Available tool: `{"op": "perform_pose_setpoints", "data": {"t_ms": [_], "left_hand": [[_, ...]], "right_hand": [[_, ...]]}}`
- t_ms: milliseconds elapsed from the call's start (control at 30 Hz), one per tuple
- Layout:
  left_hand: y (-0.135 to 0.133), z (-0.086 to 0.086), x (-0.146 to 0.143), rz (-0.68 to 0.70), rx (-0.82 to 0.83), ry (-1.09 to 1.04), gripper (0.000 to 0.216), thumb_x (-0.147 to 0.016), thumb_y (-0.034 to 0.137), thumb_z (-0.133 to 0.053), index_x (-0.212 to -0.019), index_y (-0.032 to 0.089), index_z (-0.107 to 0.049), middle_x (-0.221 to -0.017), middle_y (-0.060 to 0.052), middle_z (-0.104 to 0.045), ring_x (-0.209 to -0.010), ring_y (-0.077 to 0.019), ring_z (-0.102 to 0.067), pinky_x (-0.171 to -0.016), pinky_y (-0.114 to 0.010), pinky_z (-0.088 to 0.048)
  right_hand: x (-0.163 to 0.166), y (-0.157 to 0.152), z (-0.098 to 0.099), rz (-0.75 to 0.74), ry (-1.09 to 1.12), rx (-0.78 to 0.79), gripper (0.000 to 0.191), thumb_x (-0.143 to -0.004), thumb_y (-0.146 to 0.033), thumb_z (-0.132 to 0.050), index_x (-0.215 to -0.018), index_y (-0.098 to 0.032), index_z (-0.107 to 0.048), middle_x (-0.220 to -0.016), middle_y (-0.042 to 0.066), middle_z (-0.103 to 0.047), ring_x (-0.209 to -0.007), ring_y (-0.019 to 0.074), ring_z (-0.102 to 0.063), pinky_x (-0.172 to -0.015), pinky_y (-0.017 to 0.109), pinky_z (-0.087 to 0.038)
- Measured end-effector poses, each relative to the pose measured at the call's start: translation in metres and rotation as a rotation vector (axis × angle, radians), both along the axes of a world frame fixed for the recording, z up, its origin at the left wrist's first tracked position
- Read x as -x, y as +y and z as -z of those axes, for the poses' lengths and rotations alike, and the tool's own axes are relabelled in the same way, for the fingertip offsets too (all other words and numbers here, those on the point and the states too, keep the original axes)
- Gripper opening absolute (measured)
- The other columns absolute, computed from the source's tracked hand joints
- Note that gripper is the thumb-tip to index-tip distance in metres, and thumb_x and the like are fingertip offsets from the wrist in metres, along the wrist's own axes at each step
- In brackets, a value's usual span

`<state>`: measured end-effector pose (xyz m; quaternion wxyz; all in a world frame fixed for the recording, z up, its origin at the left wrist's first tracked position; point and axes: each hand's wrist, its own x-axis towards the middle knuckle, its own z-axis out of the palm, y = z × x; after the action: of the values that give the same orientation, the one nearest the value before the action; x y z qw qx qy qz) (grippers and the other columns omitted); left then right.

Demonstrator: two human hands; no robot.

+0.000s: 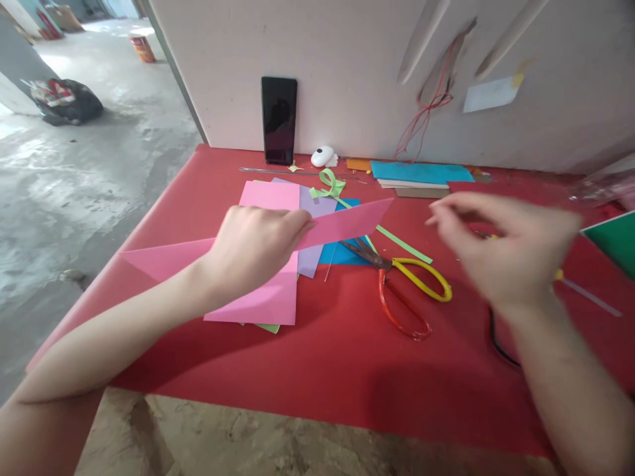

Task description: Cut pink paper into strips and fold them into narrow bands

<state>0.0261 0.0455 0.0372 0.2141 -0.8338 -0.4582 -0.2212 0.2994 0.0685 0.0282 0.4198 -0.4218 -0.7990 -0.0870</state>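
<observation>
My left hand point(253, 248) is closed on a long folded pink paper point(347, 223), held level above the red table point(322, 357); one end of the paper points left, the other right. Under it lie a flat pink sheet point(268, 301), a lilac sheet point(313, 258) and a blue sheet point(337, 254). My right hand point(501, 248) hovers to the right of the paper, blurred by motion, fingers loosely curled toward the paper's right tip; I cannot make out whether it holds anything. Scissors point(409, 291) with one yellow and one orange handle lie between the two hands.
A black phone point(278, 120) leans on the wall at the back, a small white object point(322, 157) beside it. Green paper strips point(331, 185), a blue-topped paper stack point(421, 173), a green sheet point(618, 241) at the right edge and a black cable point(499, 344) share the table.
</observation>
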Motion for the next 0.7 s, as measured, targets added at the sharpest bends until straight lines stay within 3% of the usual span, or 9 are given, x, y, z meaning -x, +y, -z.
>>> {"op": "perform_pose_setpoints", "data": {"t_ms": [67, 167, 233, 300, 467, 600, 700], "left_hand": [[0.003, 0.008, -0.006, 0.027, 0.040, 0.004, 0.036, -0.091, 0.018, -0.036, -0.066, 0.015, -0.063, -0.042, 0.002, -0.047, -0.037, -0.0078, -0.031, -0.038, -0.021, -0.014], [0.005, 0.015, -0.012, 0.066, 0.046, -0.004, 0.034, -0.089, 0.016, -0.039, -0.065, 0.014, -0.062, -0.042, 0.003, -0.047, -0.037, -0.0080, -0.028, -0.038, -0.021, -0.012], [0.005, 0.017, -0.014, 0.084, 0.028, -0.014, 0.033, -0.088, 0.016, -0.040, -0.065, 0.014, -0.063, -0.042, 0.003, -0.048, -0.037, -0.0082, -0.028, -0.038, -0.021, -0.011], [0.005, 0.018, -0.015, 0.097, 0.023, -0.018, 0.032, -0.087, 0.014, -0.041, -0.065, 0.014, -0.063, -0.042, 0.003, -0.049, -0.038, -0.0084, -0.029, -0.038, -0.021, -0.010], [0.005, 0.018, -0.013, 0.080, 0.085, -0.013, 0.032, -0.087, 0.014, -0.040, -0.066, 0.014, -0.064, -0.043, 0.002, -0.051, -0.038, -0.0083, -0.028, -0.039, -0.021, -0.009], [0.007, 0.018, -0.013, 0.062, 0.143, 0.000, 0.032, -0.088, 0.016, -0.040, -0.068, 0.014, -0.065, -0.045, 0.001, -0.054, -0.039, -0.0083, -0.029, -0.040, -0.021, -0.010], [0.007, 0.017, -0.011, 0.055, 0.133, -0.010, 0.034, -0.088, 0.017, -0.040, -0.064, 0.014, -0.064, -0.044, 0.001, -0.051, -0.039, -0.0073, -0.025, -0.040, -0.021, -0.009]], "right_hand": [[0.039, -0.026, 0.008, -0.217, -0.068, -0.149, 0.013, -0.084, -0.011, -0.055, -0.085, -0.021, -0.064, -0.074, 0.001, -0.069, -0.065, 0.0135, -0.064, -0.059, 0.027, -0.050], [0.102, -0.061, 0.027, -0.623, -0.255, -0.316, 0.019, -0.089, -0.013, -0.048, -0.092, -0.018, -0.066, -0.089, 0.000, -0.070, -0.085, 0.0145, -0.065, -0.086, 0.030, -0.051], [0.140, -0.076, 0.040, -0.787, -0.339, -0.422, 0.023, -0.093, -0.017, -0.044, -0.097, -0.019, -0.067, -0.100, -0.002, -0.070, -0.095, 0.0128, -0.063, -0.096, 0.029, -0.046], [0.176, -0.086, 0.051, -0.774, -0.363, -0.469, 0.030, -0.096, -0.018, -0.038, -0.102, -0.022, -0.067, -0.108, -0.005, -0.069, -0.103, 0.0103, -0.061, -0.098, 0.027, -0.044], [0.235, -0.110, 0.056, -0.656, -0.477, -0.516, 0.054, -0.091, -0.005, -0.024, -0.102, -0.033, -0.069, -0.099, -0.016, -0.067, -0.087, 0.0002, -0.060, -0.075, 0.012, -0.047], [0.240, -0.116, 0.039, -0.504, -0.552, -0.601, 0.061, -0.090, -0.007, -0.019, -0.112, -0.043, -0.063, -0.117, -0.017, -0.063, -0.108, 0.0054, -0.057, -0.089, 0.019, -0.048], [0.229, -0.102, 0.036, -0.528, -0.660, -0.737, 0.059, -0.087, -0.007, -0.017, -0.117, -0.035, -0.060, -0.120, -0.010, -0.064, -0.109, 0.0071, -0.059, -0.088, 0.020, -0.049]]}}
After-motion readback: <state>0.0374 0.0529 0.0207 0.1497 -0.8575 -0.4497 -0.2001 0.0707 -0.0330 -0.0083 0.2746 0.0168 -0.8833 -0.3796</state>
